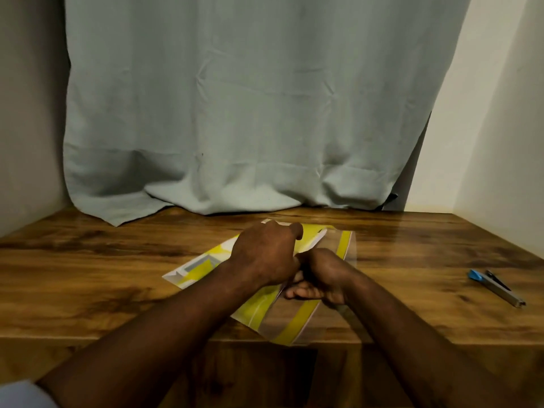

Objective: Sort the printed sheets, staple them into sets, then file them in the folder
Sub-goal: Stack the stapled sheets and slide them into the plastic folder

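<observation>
Printed sheets [200, 266] lie slanted on worktop [88, 260], sticking out left of clear folder [294, 322]; left hand [265, 254] grips their far edge, right hand [321, 278] touching it, fingers curled seemingly on near edge; stapler [497, 287] well apart right

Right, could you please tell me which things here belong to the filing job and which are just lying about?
For the job: yellow printed sheets; clear-fronted folder; stapler, off to the right.
Not part of it: grey-green curtain; wooden table, which is only the work surface.
</observation>
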